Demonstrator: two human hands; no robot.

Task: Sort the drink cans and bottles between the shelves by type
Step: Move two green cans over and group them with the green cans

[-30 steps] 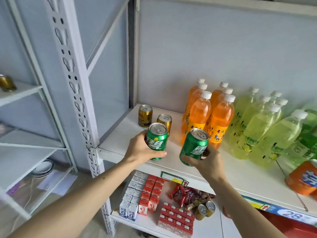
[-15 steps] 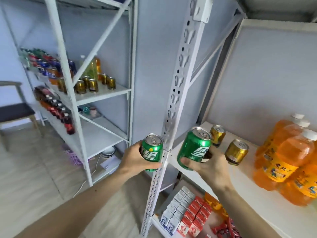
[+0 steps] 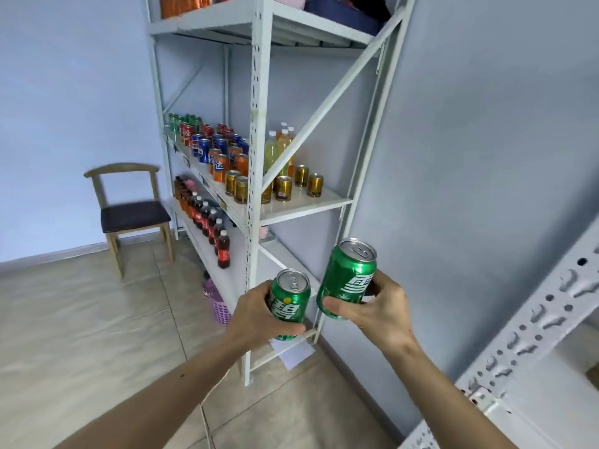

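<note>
Your left hand (image 3: 259, 314) is wrapped round a green aluminium drink can with a silver pull-tab top (image 3: 289, 304), fingers curled over its front and the can close to upright. Your right hand (image 3: 377, 311) grips a second green aluminium can (image 3: 348, 279), thumb across its lower front, and this one leans with its top tipped to the right and sits higher than the first. The two cans are just beside each other without touching, both held out in front of you.

What the coming move turns on is where the matching cans stand. On the white metal shelving unit (image 3: 254, 131) ahead, the middle shelf (image 3: 301, 205) carries cans in rows, and the cluster of green cans (image 3: 184, 121) is at the far back-left end of that shelf, beyond the red, blue and orange cans and well apart from your hands. So the target lies up, forward and to the left of both hands. Your left hand looks the nearer of the two to that end, and its can needs little righting; the right-hand can probably has to be brought vertical before it goes down. The short gold cans (image 3: 283, 188) fill the near end, so you likely reach in from the front-left side rather than past them.
</note>
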